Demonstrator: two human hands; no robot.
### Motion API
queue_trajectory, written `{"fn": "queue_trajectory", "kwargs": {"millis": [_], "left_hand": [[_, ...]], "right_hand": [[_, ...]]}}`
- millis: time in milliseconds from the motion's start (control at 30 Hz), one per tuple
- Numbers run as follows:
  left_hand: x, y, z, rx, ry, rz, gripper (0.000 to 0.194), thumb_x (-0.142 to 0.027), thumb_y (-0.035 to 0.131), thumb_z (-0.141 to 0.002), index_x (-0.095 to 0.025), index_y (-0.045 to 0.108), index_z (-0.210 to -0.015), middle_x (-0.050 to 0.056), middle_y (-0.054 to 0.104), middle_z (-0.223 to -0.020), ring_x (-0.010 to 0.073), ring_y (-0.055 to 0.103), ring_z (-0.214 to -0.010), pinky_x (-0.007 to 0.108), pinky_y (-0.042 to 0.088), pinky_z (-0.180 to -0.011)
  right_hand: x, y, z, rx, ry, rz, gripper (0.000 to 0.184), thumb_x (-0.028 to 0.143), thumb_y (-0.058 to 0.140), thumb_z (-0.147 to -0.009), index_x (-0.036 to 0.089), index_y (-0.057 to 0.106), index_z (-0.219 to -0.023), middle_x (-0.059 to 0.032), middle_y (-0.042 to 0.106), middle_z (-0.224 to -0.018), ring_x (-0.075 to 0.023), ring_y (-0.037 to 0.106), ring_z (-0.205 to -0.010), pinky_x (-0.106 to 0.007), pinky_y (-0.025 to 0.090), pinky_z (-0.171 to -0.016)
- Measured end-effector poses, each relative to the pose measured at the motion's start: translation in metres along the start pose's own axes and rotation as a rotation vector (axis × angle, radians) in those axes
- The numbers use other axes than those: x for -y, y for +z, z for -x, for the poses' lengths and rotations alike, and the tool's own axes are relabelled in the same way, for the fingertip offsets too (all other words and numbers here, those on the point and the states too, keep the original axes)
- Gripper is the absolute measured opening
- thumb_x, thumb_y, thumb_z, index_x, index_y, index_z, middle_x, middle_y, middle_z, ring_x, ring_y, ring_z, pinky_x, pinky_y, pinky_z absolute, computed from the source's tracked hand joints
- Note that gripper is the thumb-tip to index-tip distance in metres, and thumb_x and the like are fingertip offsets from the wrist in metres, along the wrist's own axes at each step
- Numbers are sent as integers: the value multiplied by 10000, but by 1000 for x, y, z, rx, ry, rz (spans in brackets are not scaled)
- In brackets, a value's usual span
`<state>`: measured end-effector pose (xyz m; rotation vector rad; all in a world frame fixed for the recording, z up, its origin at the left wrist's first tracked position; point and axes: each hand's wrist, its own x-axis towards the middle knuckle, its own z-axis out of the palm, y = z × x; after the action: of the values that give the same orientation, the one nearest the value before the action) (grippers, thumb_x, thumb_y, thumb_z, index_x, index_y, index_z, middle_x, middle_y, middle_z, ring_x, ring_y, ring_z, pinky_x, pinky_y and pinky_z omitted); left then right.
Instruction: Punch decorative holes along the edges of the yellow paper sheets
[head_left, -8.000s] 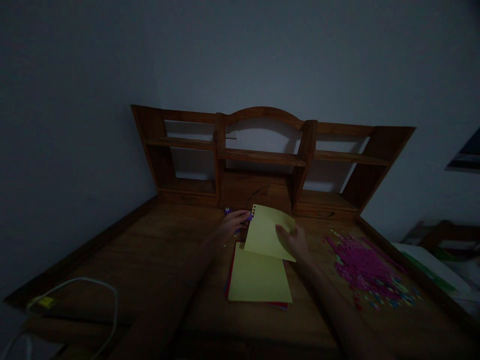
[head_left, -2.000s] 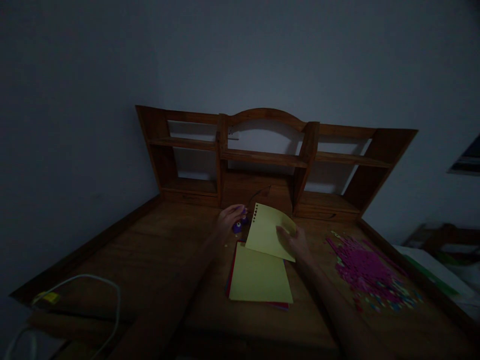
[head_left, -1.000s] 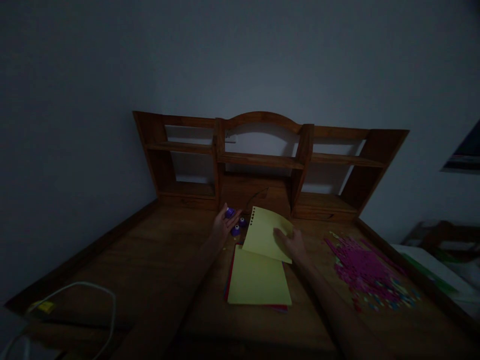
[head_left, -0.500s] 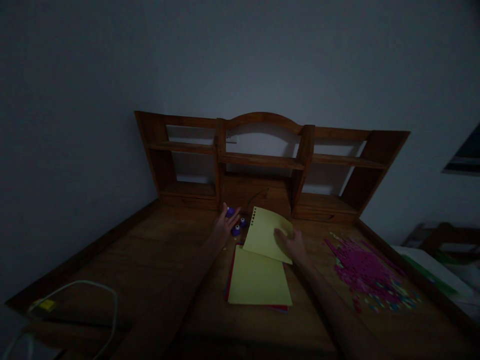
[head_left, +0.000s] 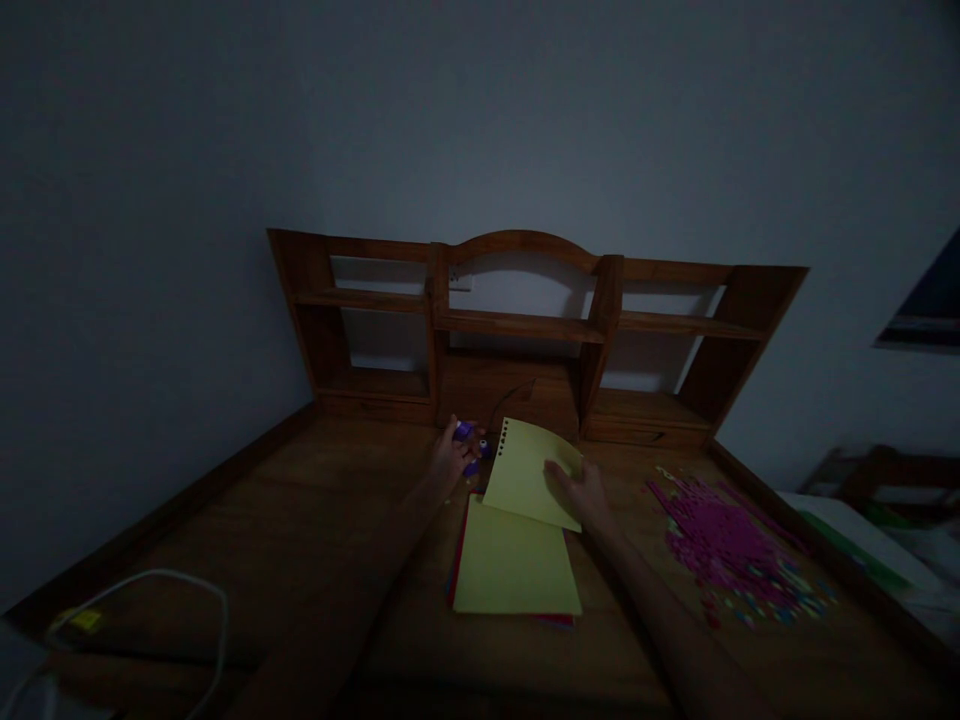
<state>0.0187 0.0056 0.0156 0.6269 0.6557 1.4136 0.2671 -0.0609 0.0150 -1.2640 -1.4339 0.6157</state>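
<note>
My left hand [head_left: 448, 458] has its fingers curled around a small purple punch [head_left: 463, 430] with a white top. Two similar purple punches, one of them the farther-right punch [head_left: 484, 448], stand just beside those fingers, partly hidden. Between thumb and fingers, my right hand [head_left: 585, 492] grips a pale yellow sheet [head_left: 531, 470] by its right side. A row of small holes runs down that sheet's upper left edge. Its lower edge overlaps a stack of paper [head_left: 517, 575], yellow on top with red and darker sheets peeking out.
A wooden shelf unit [head_left: 517, 322] stands at the desk's back against the wall. Pink strips and small coloured pieces lie in a pile [head_left: 727, 540] on the right. A white cable [head_left: 157, 573] and a yellow object [head_left: 84, 622] are at the left front.
My left hand's fingers, spread before, have closed around the purple punch. My right hand keeps the yellow sheet in nearly the same place. The view has shifted slightly.
</note>
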Motion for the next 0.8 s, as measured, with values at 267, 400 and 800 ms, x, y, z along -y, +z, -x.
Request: {"fn": "queue_trajectory", "kwargs": {"millis": [267,400,800], "left_hand": [[6,3,7,92,121,-109,179,-239,730,-806,-161,676,-958,113,719,-1070,195,681,-885,297,537,-776],[14,-8,-1,159,133,-77,228,-274,750,-782,-151,676,-960,136,713,-1041,281,655,-1064,439,438,-1024],[14,-10,0,190,82,-238,307,-328,768,-782,-182,667,-1033,149,694,-1166,285,695,-985,489,485,-989]], "right_hand": [[4,-1,1,7,13,-13,457,512,666,-761,113,744,-970,-155,761,-943,-299,725,-804,-373,568,-677],[4,-1,2,11,52,-58,458,530,688,-737,125,746,-943,-145,765,-884,-300,725,-765,-344,560,-612],[2,0,2,25,90,-128,469,518,696,-721,99,723,-931,-161,763,-864,-306,725,-746,-326,554,-557]]}}
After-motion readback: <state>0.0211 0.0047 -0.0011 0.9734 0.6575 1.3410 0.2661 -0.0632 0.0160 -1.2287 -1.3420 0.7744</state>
